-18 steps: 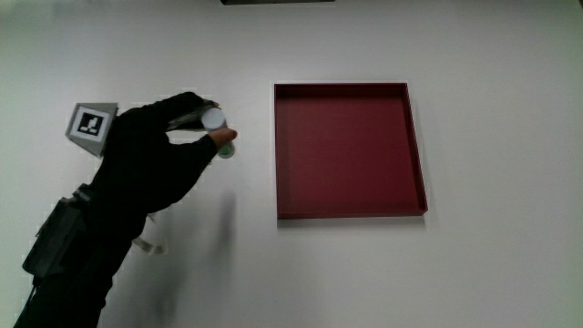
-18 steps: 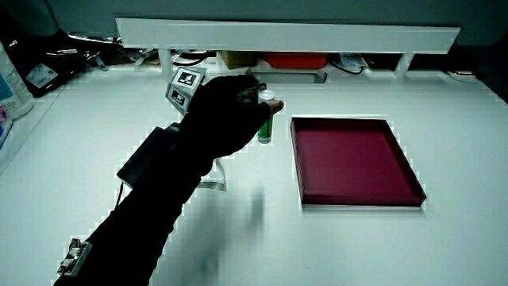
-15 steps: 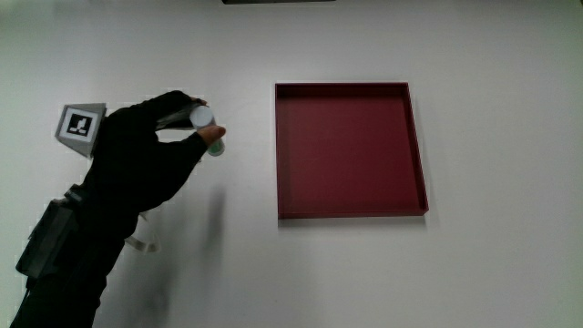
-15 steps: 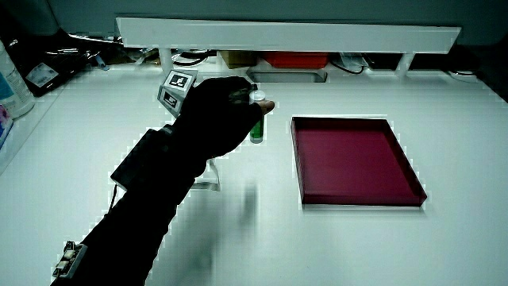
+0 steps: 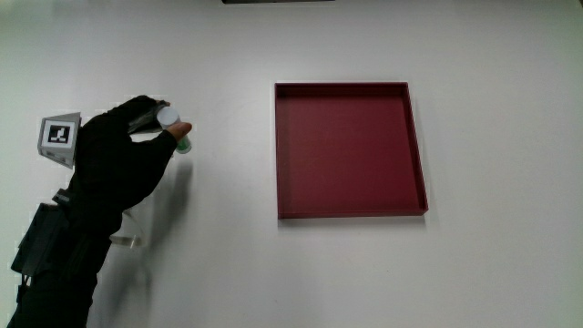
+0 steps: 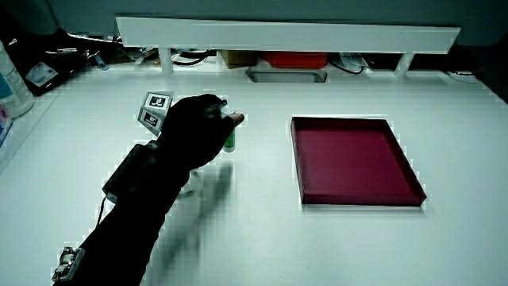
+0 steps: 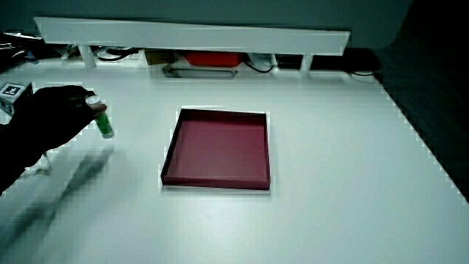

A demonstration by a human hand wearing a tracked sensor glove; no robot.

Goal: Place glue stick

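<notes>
The hand [image 5: 127, 159] is shut on a glue stick [image 5: 176, 132], a green tube with a white cap, held upright by its cap end. Hand and stick are over bare table, well away from the dark red tray [image 5: 351, 205]. In both side views the glue stick [image 6: 230, 140] [image 7: 105, 122] hangs upright with its lower end at or just above the table surface; contact cannot be told. The hand [image 6: 194, 131] [image 7: 55, 110] grips it from above, the patterned cube [image 5: 56, 135] on its back. The tray holds nothing.
A low white partition [image 6: 286, 36] runs along the table edge farthest from the person, with cables and a red object under it. A bottle [image 6: 12, 79] stands at the table's edge in a side view.
The hand has carried the glue stick farther away from the red tray and somewhat lower toward the table. The tray has not moved.
</notes>
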